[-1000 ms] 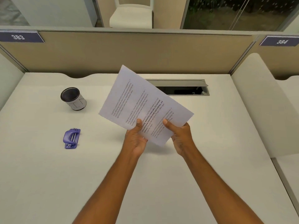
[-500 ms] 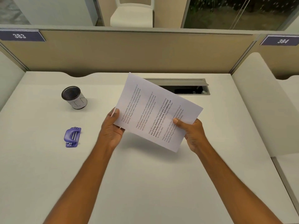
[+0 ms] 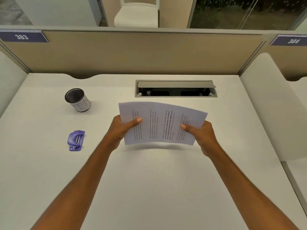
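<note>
A white printed sheet of paper (image 3: pixel 159 123) hangs a little above the white desk (image 3: pixel 149 188), turned sideways so its text lines run up and down. My left hand (image 3: pixel 122 128) pinches its left edge, thumb on top. My right hand (image 3: pixel 201 132) pinches the right edge the same way. The sheet bows slightly upward between them. The fingers under the paper are hidden.
A purple hole punch (image 3: pixel 76 140) lies on the desk to the left. Behind it stands a black mesh pen cup (image 3: pixel 77 100). An open cable tray (image 3: pixel 175 88) is sunk into the desk's back. Beige partitions (image 3: pixel 132 53) close the back and sides.
The sheet has turned from a diagonal tilt to lie sideways and lower. My left hand slid from the bottom edge to the left edge; my right hand moved out to the right edge.
</note>
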Motion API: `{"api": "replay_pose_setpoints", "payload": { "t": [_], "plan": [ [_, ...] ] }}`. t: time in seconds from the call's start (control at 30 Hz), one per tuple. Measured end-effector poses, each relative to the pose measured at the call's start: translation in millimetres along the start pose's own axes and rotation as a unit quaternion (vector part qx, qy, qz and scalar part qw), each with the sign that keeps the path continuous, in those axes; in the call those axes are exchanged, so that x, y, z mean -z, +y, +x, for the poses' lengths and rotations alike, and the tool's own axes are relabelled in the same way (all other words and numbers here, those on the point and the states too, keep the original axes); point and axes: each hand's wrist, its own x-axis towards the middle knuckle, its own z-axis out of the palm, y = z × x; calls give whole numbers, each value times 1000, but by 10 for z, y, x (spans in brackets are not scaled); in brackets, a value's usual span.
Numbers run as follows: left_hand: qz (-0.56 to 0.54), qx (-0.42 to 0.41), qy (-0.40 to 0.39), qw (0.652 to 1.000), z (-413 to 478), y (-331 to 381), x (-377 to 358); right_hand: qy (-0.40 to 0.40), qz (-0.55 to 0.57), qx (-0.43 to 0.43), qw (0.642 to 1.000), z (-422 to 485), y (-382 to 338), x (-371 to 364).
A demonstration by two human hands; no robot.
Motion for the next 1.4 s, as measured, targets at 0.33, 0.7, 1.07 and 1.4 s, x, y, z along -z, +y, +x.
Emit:
{"api": "replay_pose_setpoints", "payload": {
  "t": [0.33,0.7,1.07,1.4],
  "plan": [
    [-14,1,50,999,-111,-404,-194,12,16,-22,1000,-21,346,23],
    [4,-21,68,997,-70,-435,-206,25,26,-17,999,37,407,25],
    [8,-15,64,998,-21,-452,-161,26,23,-18,999,66,422,-4],
    [-2,1,49,999,-53,-511,-153,14,-9,-38,999,57,536,40]
  ]
}}
